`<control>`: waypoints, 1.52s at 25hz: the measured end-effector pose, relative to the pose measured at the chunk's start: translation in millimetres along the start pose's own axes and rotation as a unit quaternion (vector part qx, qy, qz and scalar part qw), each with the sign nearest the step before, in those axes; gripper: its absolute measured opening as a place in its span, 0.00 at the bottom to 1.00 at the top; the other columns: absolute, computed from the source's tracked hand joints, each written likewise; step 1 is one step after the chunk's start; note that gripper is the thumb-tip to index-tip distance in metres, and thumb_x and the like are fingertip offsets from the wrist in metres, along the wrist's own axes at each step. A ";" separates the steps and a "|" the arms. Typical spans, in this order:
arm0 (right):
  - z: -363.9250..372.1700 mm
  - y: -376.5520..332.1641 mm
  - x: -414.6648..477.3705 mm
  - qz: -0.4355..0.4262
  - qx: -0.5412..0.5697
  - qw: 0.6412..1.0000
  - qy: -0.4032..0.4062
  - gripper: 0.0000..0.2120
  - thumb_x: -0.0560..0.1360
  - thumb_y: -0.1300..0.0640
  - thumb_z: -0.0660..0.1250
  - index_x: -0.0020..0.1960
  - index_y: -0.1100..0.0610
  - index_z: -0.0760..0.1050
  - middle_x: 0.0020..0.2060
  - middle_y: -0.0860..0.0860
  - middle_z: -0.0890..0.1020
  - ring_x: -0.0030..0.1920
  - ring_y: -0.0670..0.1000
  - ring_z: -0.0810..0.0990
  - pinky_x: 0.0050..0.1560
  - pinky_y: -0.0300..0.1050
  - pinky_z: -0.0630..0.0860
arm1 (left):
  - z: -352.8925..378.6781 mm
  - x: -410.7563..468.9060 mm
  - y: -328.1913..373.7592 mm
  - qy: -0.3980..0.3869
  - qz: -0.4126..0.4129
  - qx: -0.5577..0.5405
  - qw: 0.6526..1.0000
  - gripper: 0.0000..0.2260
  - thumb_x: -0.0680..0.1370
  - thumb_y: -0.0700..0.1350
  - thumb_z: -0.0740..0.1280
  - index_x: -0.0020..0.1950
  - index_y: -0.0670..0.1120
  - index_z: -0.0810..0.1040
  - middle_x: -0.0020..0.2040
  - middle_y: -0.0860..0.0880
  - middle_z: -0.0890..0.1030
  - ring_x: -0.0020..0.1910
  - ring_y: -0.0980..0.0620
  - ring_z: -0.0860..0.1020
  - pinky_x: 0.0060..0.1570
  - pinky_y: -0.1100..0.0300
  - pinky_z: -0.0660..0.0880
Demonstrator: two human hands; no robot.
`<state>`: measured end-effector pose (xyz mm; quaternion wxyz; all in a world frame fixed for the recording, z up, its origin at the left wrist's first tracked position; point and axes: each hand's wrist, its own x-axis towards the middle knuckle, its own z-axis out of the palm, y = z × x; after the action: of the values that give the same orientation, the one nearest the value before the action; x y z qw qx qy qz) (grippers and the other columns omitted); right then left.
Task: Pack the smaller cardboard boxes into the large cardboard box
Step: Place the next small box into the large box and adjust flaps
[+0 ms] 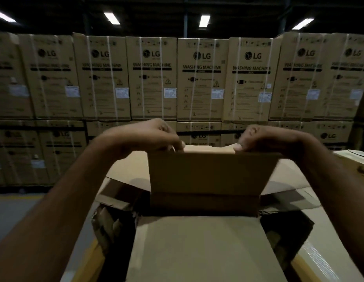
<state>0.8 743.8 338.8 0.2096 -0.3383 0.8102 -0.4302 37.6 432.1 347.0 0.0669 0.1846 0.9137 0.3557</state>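
Both hands are working at centre frame, arms reaching in from the lower corners.

The left hand (148, 137) is pinching the top edge of the small box (207, 180) near its left corner, with the fingers curling over the far side and the thumb tip on the near side. The right hand (264, 139) is gripping the same edge near the right corner in the same way. Neither hand is holding anything else.

The small box is standing upright, broad plain face toward the camera. A paler panel of it is showing behind the top edge, between the two hands. Its lower end is sitting down inside the opening of the big box (197, 251). Whether it is touching bottom is hidden.

The big box is filling the lower middle of the frame, top open. Its near flap is lying flat toward the camera, the side flaps are splaying out left and right, and the left inner edge is looking torn and crumpled. The interior is dark.

Across the upper half, cartons (199, 78) printed "LG WASHING MACHINE" are standing stacked in two rows, strapped with white bands. Ceiling lights (204, 20) are glowing along the top. Grey floor (14, 216) is showing at lower left.
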 end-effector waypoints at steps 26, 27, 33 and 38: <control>-72.8 128.0 221.9 0.154 -0.560 0.806 0.114 0.39 0.79 0.46 0.69 0.83 0.46 0.53 0.82 0.53 0.54 0.78 0.59 0.59 0.75 0.62 0.65 | 5.3 245.0 -132.4 0.028 -0.081 0.467 0.880 0.31 0.84 0.55 0.61 0.83 0.57 0.50 0.84 0.52 0.50 0.82 0.47 0.51 0.77 0.38 0.50; -78.0 138.1 228.3 0.162 -0.558 0.806 0.111 0.37 0.80 0.46 0.68 0.83 0.45 0.53 0.82 0.53 0.56 0.78 0.58 0.61 0.74 0.61 0.66 | 7.5 253.4 -141.8 0.032 -0.080 0.463 0.882 0.28 0.85 0.56 0.58 0.83 0.57 0.52 0.83 0.53 0.53 0.81 0.47 0.54 0.77 0.38 0.52; -82.4 189.5 246.0 0.168 -0.460 0.857 0.160 0.27 0.83 0.48 0.64 0.80 0.46 0.62 0.68 0.51 0.78 0.64 0.54 0.77 0.61 0.51 0.75 | 14.8 271.2 -179.9 0.086 -0.095 0.233 0.964 0.19 0.86 0.49 0.57 0.77 0.60 0.67 0.73 0.46 0.71 0.65 0.47 0.73 0.65 0.46 0.72; -77.1 184.0 239.4 0.170 -0.454 0.855 0.182 0.28 0.82 0.47 0.65 0.80 0.47 0.63 0.71 0.50 0.75 0.68 0.53 0.75 0.65 0.52 0.73 | 18.0 264.9 -169.5 0.104 -0.097 0.209 0.968 0.21 0.86 0.44 0.58 0.78 0.58 0.67 0.75 0.45 0.70 0.69 0.46 0.72 0.64 0.49 0.71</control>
<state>-279.2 685.9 214.6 -0.0492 -0.1686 0.9841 -0.0261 -251.5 430.3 221.8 -0.0345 0.0673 0.9832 0.1661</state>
